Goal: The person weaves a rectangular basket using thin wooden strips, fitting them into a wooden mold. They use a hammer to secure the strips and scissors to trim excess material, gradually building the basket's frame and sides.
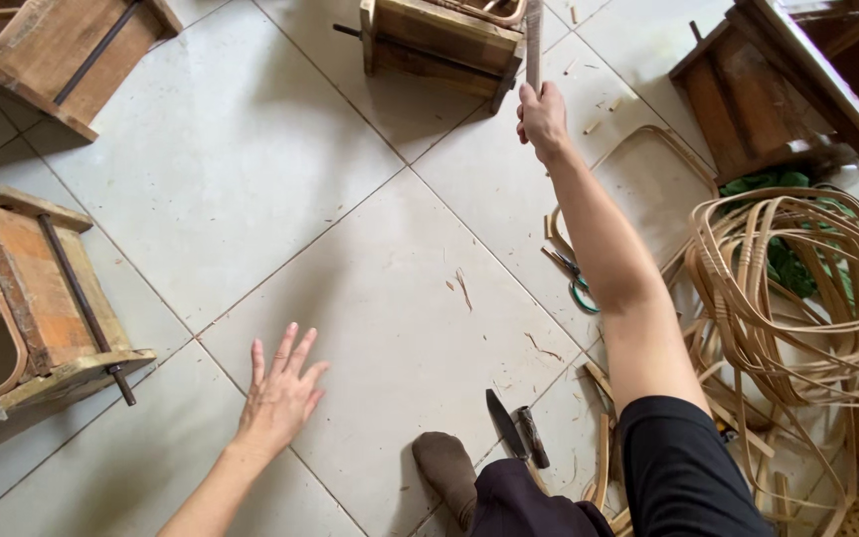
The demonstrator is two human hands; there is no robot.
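While left fingers (285, 363) splay on pale floor tiles (251, 169), right fingers (539, 104) grasp a strip (533, 45).

Rough worn wooden frame (439, 40), smooth glossy floor tiles (251, 169), pale bare cane strips (797, 288).

Upright flat bamboo strip (533, 40); far-held

Both forearms bare, no watch, rings or gloves. Right arm (616, 268): short black sleeve (683, 467) ending above elbow. Left hand (280, 398) bare to wrist. Dark trousers (524, 507) at knee. Brown-grey sock (446, 472) on foot.
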